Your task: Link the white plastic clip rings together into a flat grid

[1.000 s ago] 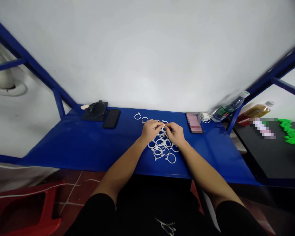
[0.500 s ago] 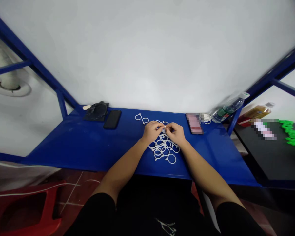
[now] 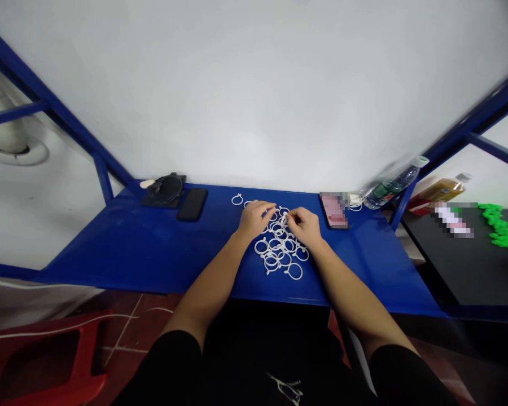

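Observation:
White plastic curtain rings (image 3: 279, 255), each a thin hoop with a small eyelet, lie in an overlapping pile on the blue table (image 3: 152, 254). Over the pile's upper left side, my left hand (image 3: 255, 219) is open, its fingers stretched toward the rings and holding nothing that shows. My right hand (image 3: 303, 225) is closed in a pinch at the upper right of the pile, with a white curtain ring (image 3: 284, 217) at its fingertips, partly hidden. A lone curtain ring (image 3: 237, 199) lies near the wall, and another beside it is half covered by my left hand.
A black phone (image 3: 192, 204) and a crumpled black bag (image 3: 165, 190) lie at the back left. At the back right are a pink-screened phone (image 3: 334, 212), a white cable (image 3: 355, 202) and a plastic bottle (image 3: 392, 186). A red stool (image 3: 87, 355) stands below left.
My hands have parted: the left has drawn away to the left and opened its pinch. My right hand stays pinched near the same spot.

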### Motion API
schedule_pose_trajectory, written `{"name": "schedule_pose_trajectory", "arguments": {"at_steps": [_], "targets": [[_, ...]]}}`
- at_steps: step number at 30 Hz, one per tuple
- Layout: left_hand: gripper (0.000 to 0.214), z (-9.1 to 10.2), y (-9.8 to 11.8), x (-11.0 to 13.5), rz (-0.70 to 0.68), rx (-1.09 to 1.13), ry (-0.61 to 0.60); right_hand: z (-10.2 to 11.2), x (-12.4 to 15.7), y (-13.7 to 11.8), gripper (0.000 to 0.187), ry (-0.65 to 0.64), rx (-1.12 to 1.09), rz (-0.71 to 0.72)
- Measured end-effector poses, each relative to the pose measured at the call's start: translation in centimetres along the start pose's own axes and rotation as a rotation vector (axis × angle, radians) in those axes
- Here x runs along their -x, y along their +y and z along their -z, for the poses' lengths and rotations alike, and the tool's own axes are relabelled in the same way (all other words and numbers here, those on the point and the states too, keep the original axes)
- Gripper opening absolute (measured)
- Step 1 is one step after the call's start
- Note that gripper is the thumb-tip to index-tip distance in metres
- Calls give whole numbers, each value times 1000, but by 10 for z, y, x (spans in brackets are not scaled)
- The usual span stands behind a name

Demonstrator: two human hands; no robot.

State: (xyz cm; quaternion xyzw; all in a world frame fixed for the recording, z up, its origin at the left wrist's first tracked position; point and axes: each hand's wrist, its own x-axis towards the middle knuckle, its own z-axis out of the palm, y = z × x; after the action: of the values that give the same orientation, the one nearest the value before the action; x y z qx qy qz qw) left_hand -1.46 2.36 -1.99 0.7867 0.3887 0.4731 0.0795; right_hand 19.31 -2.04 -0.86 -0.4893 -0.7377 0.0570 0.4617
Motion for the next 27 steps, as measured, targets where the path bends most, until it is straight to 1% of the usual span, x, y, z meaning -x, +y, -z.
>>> {"name": "schedule_pose_trajectory", "arguments": {"at_steps": [2, 3, 5, 6, 8, 9, 11, 13, 15, 18, 20, 22, 25, 27], "targets": [[19, 13, -14, -4, 137, -133, -26, 2, -1, 1, 20, 37, 7, -41], [20, 19, -21, -5, 235, -214, -48, 2, -2, 1, 22, 52, 6, -62], [23, 30, -33, -6, 431, -350, -131, 2, -2, 2, 25, 66, 2, -93], [25, 33, -37, -5, 502, -386, -195, 2, -3, 2, 26, 66, 0, -99], [30, 37, -42, -4, 590, -412, -317, 2, -2, 2, 27, 59, -6, -95], [32, 37, -43, -4, 609, -409, -366, 1, -2, 1, 27, 57, -11, -86], [30, 35, -42, -3, 621, -403, -426, 1, -2, 1, 26, 50, -17, -63], [22, 32, -40, -3, 618, -409, -445, 1, -2, 0, 26, 44, -20, -44], [16, 30, -38, -3, 596, -402, -416, 0, -1, 0, 27, 43, -21, -31], [15, 25, -33, -3, 510, -286, -269, -2, 0, -1, 24, 36, -40, -18], [15, 20, -26, -3, 419, -166, -158, -3, 2, -2, 22, 10, -62, -11], [16, 14, -17, -2, 297, -70, -90, -4, 4, -3, 25, -33, -77, 3], [19, 7, -3, 1, 114, 0, -66, -4, 6, -5, 32, -48, -82, 17], [22, 4, 3, 3, 52, 21, -58, -5, 6, -4, 32, -12, -76, 9]]}}
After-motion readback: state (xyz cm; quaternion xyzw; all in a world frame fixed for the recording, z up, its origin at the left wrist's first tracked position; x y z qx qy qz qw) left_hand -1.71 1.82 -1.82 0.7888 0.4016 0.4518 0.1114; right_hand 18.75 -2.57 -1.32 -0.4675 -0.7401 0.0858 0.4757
